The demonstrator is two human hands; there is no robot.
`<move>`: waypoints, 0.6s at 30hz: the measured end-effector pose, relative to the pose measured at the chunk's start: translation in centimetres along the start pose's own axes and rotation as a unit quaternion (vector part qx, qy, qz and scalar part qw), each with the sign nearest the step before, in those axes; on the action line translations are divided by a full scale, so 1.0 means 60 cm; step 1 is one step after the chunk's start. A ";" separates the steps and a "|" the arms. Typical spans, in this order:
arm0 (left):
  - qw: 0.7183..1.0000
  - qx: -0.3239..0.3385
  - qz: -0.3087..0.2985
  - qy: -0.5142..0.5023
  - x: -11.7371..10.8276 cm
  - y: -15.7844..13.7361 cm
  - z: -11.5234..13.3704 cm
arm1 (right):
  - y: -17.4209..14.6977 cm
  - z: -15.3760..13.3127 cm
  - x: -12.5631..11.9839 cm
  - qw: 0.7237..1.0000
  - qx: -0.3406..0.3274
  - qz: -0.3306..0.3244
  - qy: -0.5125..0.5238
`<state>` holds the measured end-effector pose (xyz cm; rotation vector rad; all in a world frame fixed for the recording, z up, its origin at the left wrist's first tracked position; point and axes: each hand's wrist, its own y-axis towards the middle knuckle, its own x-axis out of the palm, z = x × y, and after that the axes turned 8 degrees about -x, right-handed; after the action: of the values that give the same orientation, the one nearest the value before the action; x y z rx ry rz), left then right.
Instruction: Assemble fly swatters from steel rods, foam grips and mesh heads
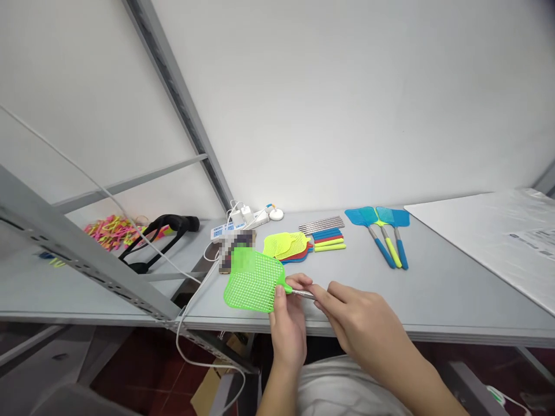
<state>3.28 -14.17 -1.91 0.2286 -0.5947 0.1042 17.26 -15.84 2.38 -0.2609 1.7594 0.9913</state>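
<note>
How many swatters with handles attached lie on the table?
3, side by side on the table: blue-handled swatter at left, yellow-handled swatter in the middle, another blue-handled swatter at right. Their tops overlap; none seems hidden. The held green swatter head isn't counted.

Our left hand (pixel 289 326) sits at six o'clock of the view, its thumb (pixel 280 303) raised toward twelve and its fingers curled in a grip. Our left forearm (pixel 277 393) rises almost straight behind it. Our right hand (pixel 358 315) lies at five o'clock, back uppermost, fingers pinching toward ten. Our bare right forearm (pixel 418 372) slants in from four o'clock; we hold both hands close together.
</note>
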 end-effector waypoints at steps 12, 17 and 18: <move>0.999 -0.026 0.017 -0.021 -0.015 0.015 0.002 | 0.025 0.013 -0.019 0.981 0.091 -0.056 0.165; 0.988 -0.012 0.132 -0.082 -0.035 0.032 0.019 | 0.015 0.022 -0.004 0.973 0.118 -0.051 0.190; 0.986 -0.010 0.146 -0.078 -0.038 0.034 0.020 | 0.011 0.022 -0.004 0.969 0.119 -0.051 0.208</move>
<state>0.42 -12.55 -1.85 0.1294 -0.7837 0.3662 17.88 -14.51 2.77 -0.4229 2.2012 0.6723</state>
